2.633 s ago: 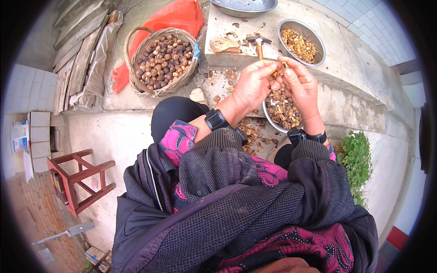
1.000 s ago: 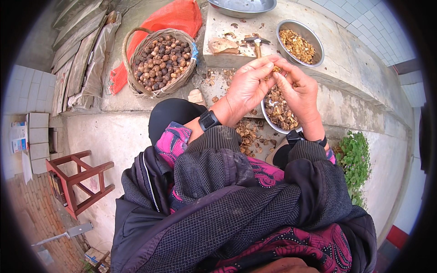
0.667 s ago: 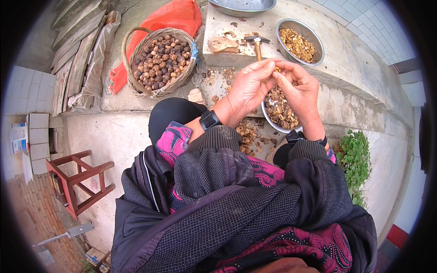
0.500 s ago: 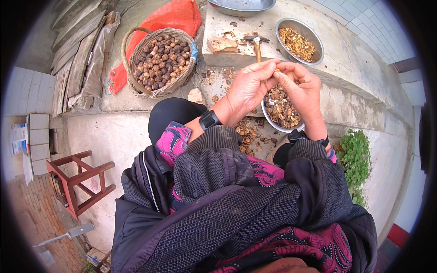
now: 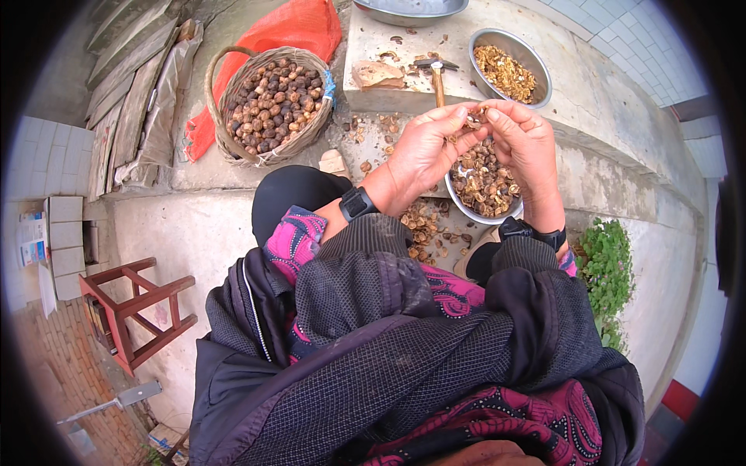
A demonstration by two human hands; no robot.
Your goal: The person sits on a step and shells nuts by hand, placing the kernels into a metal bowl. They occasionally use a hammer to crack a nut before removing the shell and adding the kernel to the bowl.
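My left hand (image 5: 422, 155) and my right hand (image 5: 525, 149) meet above a bowl of broken shells (image 5: 482, 186), both with fingers pinched on a small piece of cracked walnut (image 5: 474, 118). A hammer (image 5: 438, 84) with a wooden handle lies just beyond them on a concrete step (image 5: 373, 35), beside a rough brick fragment (image 5: 377, 75). To its right stands a steel bowl of walnut kernels (image 5: 503, 68). On the left, a wicker basket (image 5: 227, 101) holds several whole walnuts (image 5: 276, 105).
An orange mesh sack (image 5: 295, 27) lies behind the basket; an empty steel basin (image 5: 410, 9) tops the step. Wooden boards (image 5: 138, 109) lean at the left. A red stool (image 5: 136, 307) is lower left, a green plant (image 5: 610, 272) right. Shells (image 5: 427, 229) litter the ground.
My right hand has shifted a little rightward and risen, its thumb higher. The piece between my fingertips shows more, and slightly more of the shell bowl is uncovered.
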